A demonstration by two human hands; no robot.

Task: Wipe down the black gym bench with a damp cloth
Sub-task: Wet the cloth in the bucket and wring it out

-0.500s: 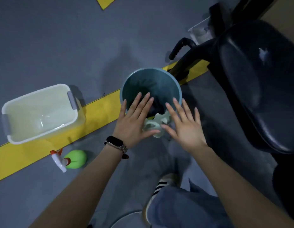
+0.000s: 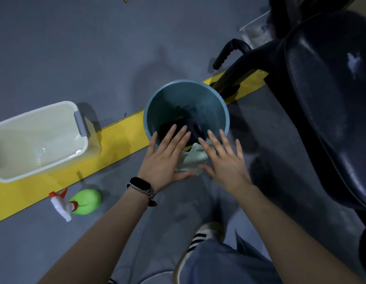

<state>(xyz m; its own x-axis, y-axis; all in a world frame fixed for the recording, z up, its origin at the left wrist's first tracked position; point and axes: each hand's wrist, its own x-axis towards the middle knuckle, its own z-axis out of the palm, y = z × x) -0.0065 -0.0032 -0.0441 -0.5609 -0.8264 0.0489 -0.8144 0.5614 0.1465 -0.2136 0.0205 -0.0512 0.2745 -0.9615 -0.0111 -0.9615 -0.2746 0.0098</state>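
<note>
The black gym bench (image 2: pixel 331 99) fills the right side, its padded top glossy. On the floor to its left stands a teal bucket (image 2: pixel 178 85) with a dark cloth (image 2: pixel 190 128) lying inside. A pale green damp cloth (image 2: pixel 193 158) drapes over the bucket's near rim. My left hand (image 2: pixel 165 160), with a watch on the wrist, and my right hand (image 2: pixel 225 162) hover flat over that rim, fingers spread. The green cloth lies between them, with both thumbs touching its lower edge.
A white plastic tub (image 2: pixel 24 140) holding water sits at the left on a yellow floor stripe (image 2: pixel 120 140). A green spray bottle (image 2: pixel 85 201) lies on the floor below it. The bench's black handle (image 2: pixel 225 54) juts out above the bucket. My striped shoe (image 2: pixel 200 236) is below the hands.
Both hands have slid slightly back toward me, uncovering more of the dark cloth in the bucket and of the green cloth between them.
</note>
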